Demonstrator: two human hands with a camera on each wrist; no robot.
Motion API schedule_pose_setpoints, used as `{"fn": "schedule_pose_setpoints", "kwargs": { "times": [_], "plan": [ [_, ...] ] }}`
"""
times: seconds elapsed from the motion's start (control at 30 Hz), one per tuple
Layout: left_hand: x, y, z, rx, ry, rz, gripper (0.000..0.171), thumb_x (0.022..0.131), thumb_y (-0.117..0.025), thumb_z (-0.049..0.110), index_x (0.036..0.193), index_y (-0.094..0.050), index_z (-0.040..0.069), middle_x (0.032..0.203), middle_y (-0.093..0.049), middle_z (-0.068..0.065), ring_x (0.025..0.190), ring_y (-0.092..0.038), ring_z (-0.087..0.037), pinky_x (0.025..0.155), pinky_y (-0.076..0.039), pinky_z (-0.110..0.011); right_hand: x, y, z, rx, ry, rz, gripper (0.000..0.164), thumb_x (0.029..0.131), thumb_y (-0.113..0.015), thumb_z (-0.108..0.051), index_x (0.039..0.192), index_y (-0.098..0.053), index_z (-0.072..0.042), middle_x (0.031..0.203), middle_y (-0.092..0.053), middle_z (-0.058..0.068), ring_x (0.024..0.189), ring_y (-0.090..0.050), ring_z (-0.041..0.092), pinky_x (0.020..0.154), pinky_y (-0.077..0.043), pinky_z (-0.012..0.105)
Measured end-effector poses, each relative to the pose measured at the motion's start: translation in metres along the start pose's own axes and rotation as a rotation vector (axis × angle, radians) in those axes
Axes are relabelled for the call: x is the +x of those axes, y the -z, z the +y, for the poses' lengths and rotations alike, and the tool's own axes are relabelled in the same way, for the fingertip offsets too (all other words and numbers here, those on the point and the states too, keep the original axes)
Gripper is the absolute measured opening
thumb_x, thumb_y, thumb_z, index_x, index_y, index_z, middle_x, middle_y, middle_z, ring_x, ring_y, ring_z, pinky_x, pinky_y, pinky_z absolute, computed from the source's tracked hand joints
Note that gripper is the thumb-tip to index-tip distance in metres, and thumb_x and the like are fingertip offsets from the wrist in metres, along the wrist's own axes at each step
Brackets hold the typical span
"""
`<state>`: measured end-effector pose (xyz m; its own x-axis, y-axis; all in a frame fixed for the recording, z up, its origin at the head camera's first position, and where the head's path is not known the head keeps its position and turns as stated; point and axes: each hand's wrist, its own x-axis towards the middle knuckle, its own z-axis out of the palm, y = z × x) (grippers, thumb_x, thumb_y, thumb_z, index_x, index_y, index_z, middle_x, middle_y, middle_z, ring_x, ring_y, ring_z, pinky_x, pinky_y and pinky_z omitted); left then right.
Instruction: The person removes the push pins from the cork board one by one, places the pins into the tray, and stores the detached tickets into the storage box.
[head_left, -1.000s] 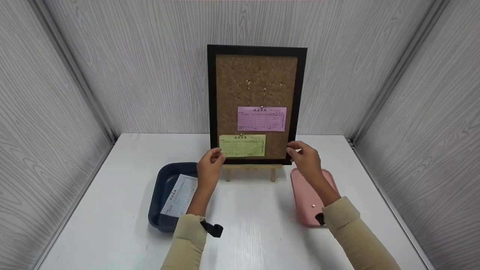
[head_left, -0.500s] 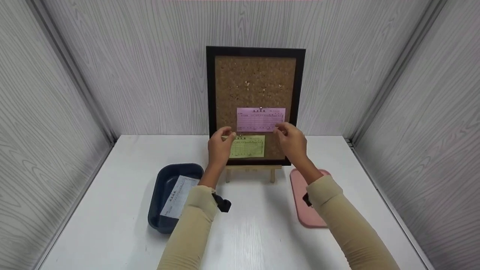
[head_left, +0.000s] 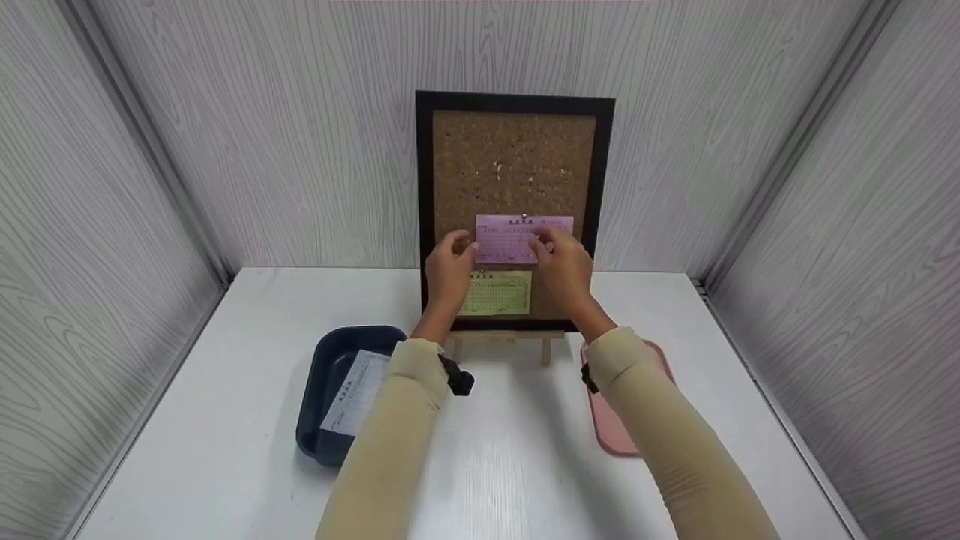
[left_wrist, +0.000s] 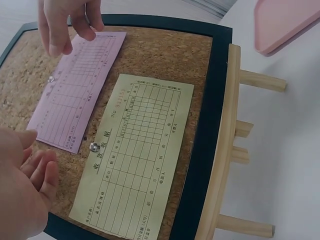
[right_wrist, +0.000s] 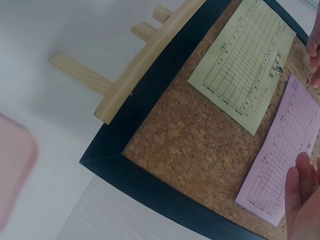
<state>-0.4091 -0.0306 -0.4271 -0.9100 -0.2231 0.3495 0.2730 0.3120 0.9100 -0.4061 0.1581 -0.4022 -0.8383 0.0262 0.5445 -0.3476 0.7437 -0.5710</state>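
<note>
A pink printed slip and a yellow-green one are pinned to a black-framed corkboard. A silver pushpin sits at the top edge of the yellow-green slip; another pushpin holds the pink slip. My left hand is at the pink slip's left end, fingers loosely bent with nothing between them. Over the right part of that slip is my right hand, its relaxed fingers covering some of the print. In the right wrist view the right fingers overlap the pink slip.
The corkboard leans on a small wooden easel at the table's back. Left of it stands a dark blue tray holding a white printed slip. A pink tray lies to the right, partly hidden by the right arm.
Both hands have risen from the board's lower edges to the pink slip and come closer together. The slips have stayed in place.
</note>
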Motion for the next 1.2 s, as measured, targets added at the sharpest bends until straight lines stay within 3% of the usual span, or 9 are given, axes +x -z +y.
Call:
{"fn": "schedule_pose_setpoints", "kwargs": {
  "times": [0.23,0.5,0.77,1.2],
  "plan": [
    [0.007,-0.003,0.003,0.0,0.031,-0.01,0.032,0.1,-0.064,0.021,0.129,-0.065,0.007,0.117,-0.07,-0.008,0.104,-0.065,-0.02,0.087,-0.053,-0.036,0.012,-0.007,-0.002,-0.015,-0.014,0.014,0.024,0.1,-0.064,-0.024,0.122,-0.07,-0.014,0.109,-0.073,0.004,0.093,-0.067,0.02,0.08,-0.052,0.043],
    [0.012,-0.006,0.009,0.018,0.043,-0.046,0.032,0.101,-0.063,0.022,0.13,-0.065,0.007,0.113,-0.071,-0.008,0.096,-0.067,-0.019,0.081,-0.054,-0.035,0.025,-0.012,-0.005,-0.032,-0.031,0.044,0.021,0.099,-0.065,-0.024,0.116,-0.071,-0.013,0.107,-0.073,0.004,0.094,-0.068,0.02,0.082,-0.052,0.044],
    [0.015,-0.009,0.008,0.01,0.038,-0.046,0.026,0.1,-0.063,0.02,0.123,-0.068,0.009,0.106,-0.072,-0.007,0.088,-0.066,-0.018,0.075,-0.053,-0.033,0.032,-0.024,-0.007,-0.107,-0.035,0.034,0.021,0.101,-0.062,-0.026,0.117,-0.07,-0.015,0.111,-0.074,0.004,0.099,-0.07,0.022,0.085,-0.053,0.046],
    [0.017,-0.009,0.009,0.004,0.021,-0.027,0.016,0.101,-0.063,0.02,0.108,-0.071,0.008,0.101,-0.071,-0.008,0.086,-0.064,-0.019,0.075,-0.052,-0.034,0.038,-0.028,-0.011,-0.102,-0.107,0.036,0.017,0.102,-0.061,-0.029,0.111,-0.066,-0.016,0.11,-0.073,0.002,0.099,-0.068,0.022,0.089,-0.048,0.049]
  ]
}}
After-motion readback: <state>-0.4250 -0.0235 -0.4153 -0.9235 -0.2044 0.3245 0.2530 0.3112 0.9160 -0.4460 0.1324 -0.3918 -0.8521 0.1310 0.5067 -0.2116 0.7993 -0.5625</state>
